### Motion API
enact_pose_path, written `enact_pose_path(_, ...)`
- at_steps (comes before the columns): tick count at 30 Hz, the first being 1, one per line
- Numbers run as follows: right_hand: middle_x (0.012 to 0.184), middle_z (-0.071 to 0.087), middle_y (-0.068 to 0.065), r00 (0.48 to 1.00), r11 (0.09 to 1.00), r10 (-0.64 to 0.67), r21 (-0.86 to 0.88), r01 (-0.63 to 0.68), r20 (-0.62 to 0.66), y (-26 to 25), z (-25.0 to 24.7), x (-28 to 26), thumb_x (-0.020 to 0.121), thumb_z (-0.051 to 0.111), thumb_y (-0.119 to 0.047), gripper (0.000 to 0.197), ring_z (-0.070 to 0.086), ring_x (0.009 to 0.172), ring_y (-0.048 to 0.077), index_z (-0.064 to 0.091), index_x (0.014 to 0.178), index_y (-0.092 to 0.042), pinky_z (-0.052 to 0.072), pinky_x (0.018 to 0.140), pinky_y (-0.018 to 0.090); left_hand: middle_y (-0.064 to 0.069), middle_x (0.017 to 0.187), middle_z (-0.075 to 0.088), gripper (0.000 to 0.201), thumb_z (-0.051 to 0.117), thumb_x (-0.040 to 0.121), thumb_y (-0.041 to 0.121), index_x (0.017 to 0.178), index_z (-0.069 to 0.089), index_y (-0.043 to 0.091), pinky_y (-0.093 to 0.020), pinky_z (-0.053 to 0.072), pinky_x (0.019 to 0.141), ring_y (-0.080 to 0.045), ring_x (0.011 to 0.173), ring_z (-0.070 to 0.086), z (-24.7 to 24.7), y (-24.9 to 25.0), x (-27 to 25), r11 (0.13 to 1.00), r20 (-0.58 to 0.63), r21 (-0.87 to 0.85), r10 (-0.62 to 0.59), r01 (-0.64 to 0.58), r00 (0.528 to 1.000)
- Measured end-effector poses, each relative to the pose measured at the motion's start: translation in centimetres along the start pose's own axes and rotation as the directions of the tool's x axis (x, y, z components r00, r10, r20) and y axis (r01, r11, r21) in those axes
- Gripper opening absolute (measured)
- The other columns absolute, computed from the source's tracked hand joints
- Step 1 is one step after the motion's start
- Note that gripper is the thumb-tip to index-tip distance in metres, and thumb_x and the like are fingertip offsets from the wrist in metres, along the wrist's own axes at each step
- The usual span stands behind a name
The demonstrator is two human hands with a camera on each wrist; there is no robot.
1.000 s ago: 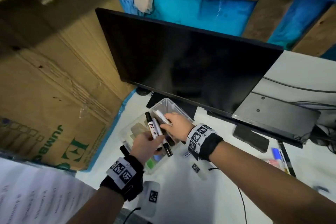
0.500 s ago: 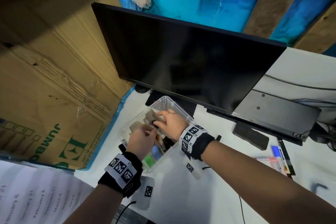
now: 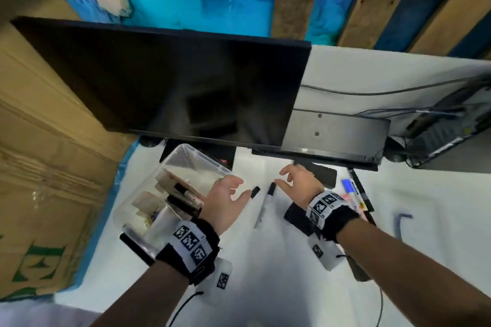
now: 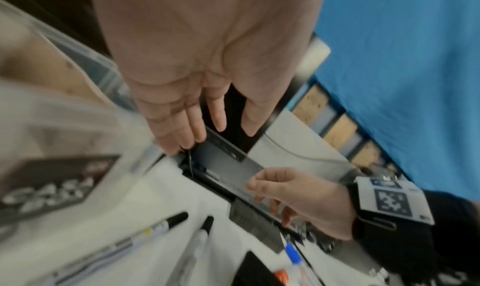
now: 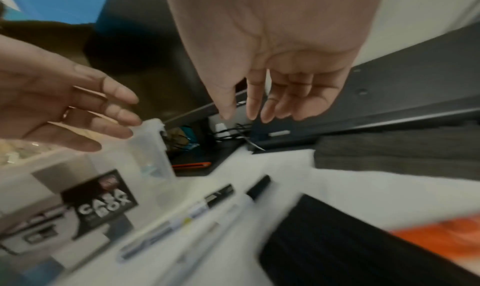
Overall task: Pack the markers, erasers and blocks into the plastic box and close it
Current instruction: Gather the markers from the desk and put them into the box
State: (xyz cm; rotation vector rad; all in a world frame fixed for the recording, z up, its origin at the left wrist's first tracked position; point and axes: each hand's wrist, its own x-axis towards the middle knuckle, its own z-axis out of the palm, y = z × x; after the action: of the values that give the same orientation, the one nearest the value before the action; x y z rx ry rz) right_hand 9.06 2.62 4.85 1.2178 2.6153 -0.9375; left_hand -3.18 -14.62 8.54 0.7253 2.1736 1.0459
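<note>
Head view: reaching out for more items beside the plastic box (image 3: 183, 156), both hands empty.

Hovering with left hand (image 3: 225, 200) and right hand (image 3: 299, 184), fingers spread loose, holding nothing. Lying on the white table (image 3: 265, 273) between the hands: two markers, one marker (image 3: 264, 206) with a black cap pointing away. Resting by the right hand: a dark eraser (image 3: 322, 174); further right, more markers (image 3: 352, 190). Already sitting inside the box: wooden blocks (image 3: 170, 182) and markers. Probably best: gripping each marker at mid-barrel, laying it flat along the box so the lid can be closing later.
</note>
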Motion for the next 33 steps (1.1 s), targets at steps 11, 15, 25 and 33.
enact_pose_path(11, 0.131, 0.053, 0.002, 0.975, 0.968, 0.174, -0.205, -0.144, 0.137, 11.9, -2.6, -2.4, 0.088, 0.056, -0.024, 0.035, 0.05, 0.119, 0.025, 0.055, 0.122, -0.026, 0.039, 0.105, 0.037, -0.012, 0.141, 0.036, 0.077, 0.063, 0.076, 0.047, 0.138, 0.03, 0.016, -0.045, 0.039, 0.101, -0.033, 0.127, 0.037, 9.3, -0.8, 4.2, 0.823, 0.096, 0.536, -0.28, 0.187, 0.955)
enact_pose_path(15, 0.124, 0.055, 0.001, 0.973, 0.944, 0.13, -0.322, -0.063, 0.19, 12.4, -2.5, -1.6, 0.087, 0.056, -0.024, 0.031, 0.047, 0.118, 0.025, 0.059, 0.117, -0.031, 0.04, 0.102, 0.044, -0.013, 0.137, 0.037, 0.074, 0.066, 0.075, 0.043, 0.134, 0.034, 0.014, -0.048, 0.041, 0.098, -0.033, 0.123, 0.04, 10.3, -1.8, 5.3, 0.748, 0.076, 0.617, -0.365, 0.243, 0.928)
enact_pose_path(25, 0.115, 0.055, 0.0, 0.992, 0.957, 0.048, -0.289, -0.013, 0.113, 12.1, -1.9, -0.1, 0.087, 0.057, -0.039, 0.027, 0.047, 0.112, 0.025, 0.052, 0.108, -0.024, 0.036, 0.096, 0.042, -0.019, 0.109, 0.064, 0.032, 0.064, 0.083, 0.019, 0.108, 0.055, 0.001, -0.043, 0.052, 0.085, -0.037, 0.097, 0.062, 11.3, -4.2, 6.7, 0.829, 0.092, 0.497, -0.343, 0.255, 0.935)
enact_pose_path(33, 0.109, 0.054, 0.009, 0.991, 0.991, -0.127, 0.035, 0.126, 0.044, 7.7, -2.9, -0.7, 0.091, 0.055, -0.029, 0.027, 0.057, 0.09, 0.027, 0.051, 0.113, -0.015, 0.049, 0.083, 0.038, -0.012, 0.091, 0.063, 0.017, 0.06, 0.086, 0.017, 0.097, 0.059, 0.004, -0.022, 0.04, 0.055, -0.022, 0.073, 0.057, 9.1, -1.1, 4.2, 0.933, 0.131, 0.342, -0.165, 0.112, 0.978)
